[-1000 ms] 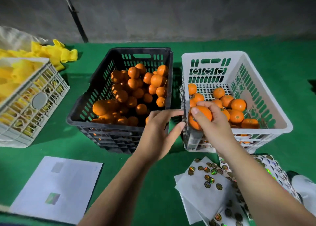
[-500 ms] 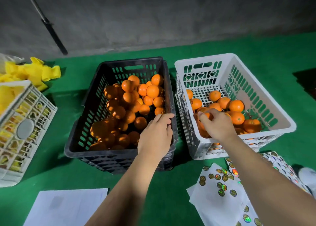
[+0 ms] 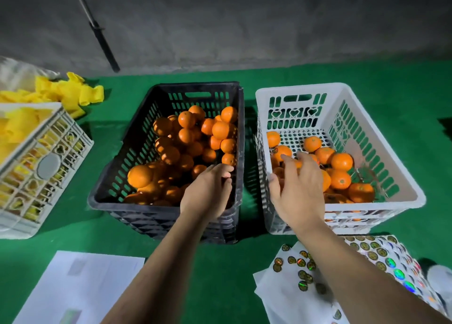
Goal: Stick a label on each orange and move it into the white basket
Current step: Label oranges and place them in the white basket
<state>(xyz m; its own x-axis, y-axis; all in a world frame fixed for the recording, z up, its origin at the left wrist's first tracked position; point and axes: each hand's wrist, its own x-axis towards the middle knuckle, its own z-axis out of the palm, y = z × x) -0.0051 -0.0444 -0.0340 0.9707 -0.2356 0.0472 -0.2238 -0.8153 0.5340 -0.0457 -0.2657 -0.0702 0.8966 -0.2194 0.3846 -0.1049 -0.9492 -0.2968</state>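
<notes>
A black crate (image 3: 117,201) holds a pile of unlabelled oranges (image 3: 186,137). To its right stands the white basket (image 3: 367,207) with several oranges (image 3: 341,162) inside, some showing small stickers. My left hand (image 3: 208,191) reaches down into the black crate's near right corner, fingers bent over the fruit, with no orange visible in its grip. Over the near left part of the white basket hovers my right hand (image 3: 298,189), fingers spread and empty. Sheets of round shiny labels (image 3: 300,272) lie on the green table under my right forearm.
A white crate (image 3: 36,164) filled with yellow pieces sits at the left, with more yellow pieces (image 3: 73,93) behind it. A white paper sheet (image 3: 80,287) lies at the near left. A dark pole (image 3: 102,39) leans against the grey wall behind.
My right hand carried an orange into the white basket, let it go and now hovers spread. My left hand moved from beside that orange down into the black crate.
</notes>
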